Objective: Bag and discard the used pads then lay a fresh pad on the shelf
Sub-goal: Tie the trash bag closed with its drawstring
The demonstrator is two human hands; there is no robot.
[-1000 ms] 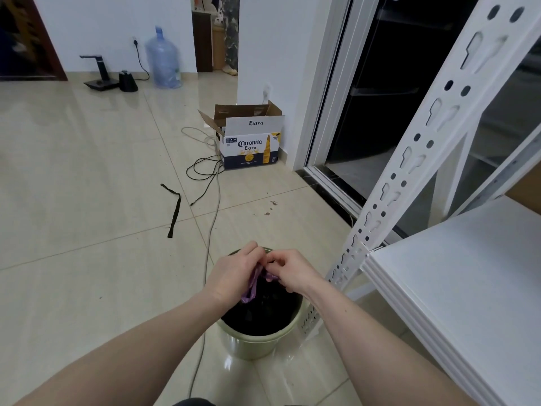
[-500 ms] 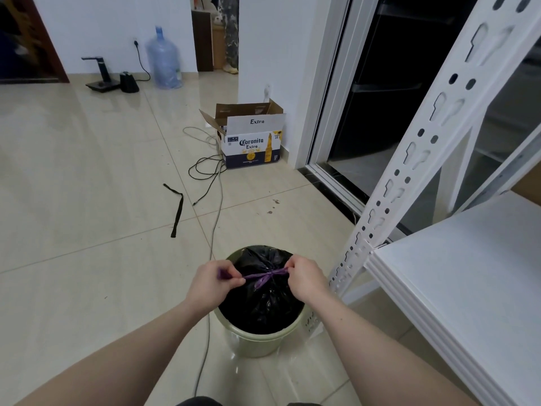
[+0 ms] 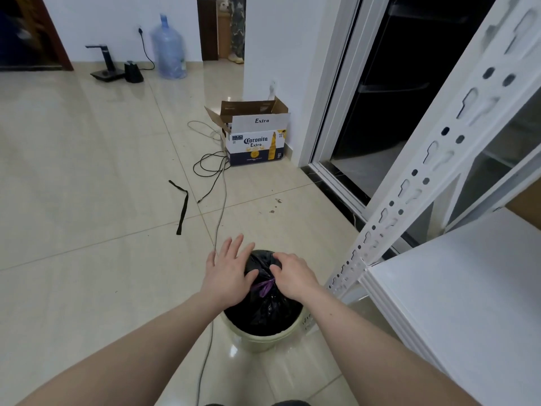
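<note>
A black rubbish bag fills a pale green bin on the floor, its neck tied with a purple drawstring. My left hand lies flat with straight, spread fingers against the bag's left side. My right hand rests on the bag's top right, its fingers bent down onto the plastic beside the knot. The white shelf board stands bare at the right. No pad shows anywhere.
A perforated white shelf upright rises just right of the bin. A grey cable runs along the floor past the bin, with a black strap further left. A Coronita box and a glass sliding door lie beyond.
Both hands let go of the purple drawstring ends after pulling the knot tight. The left hand has opened flat and both now press on the tied bag.
</note>
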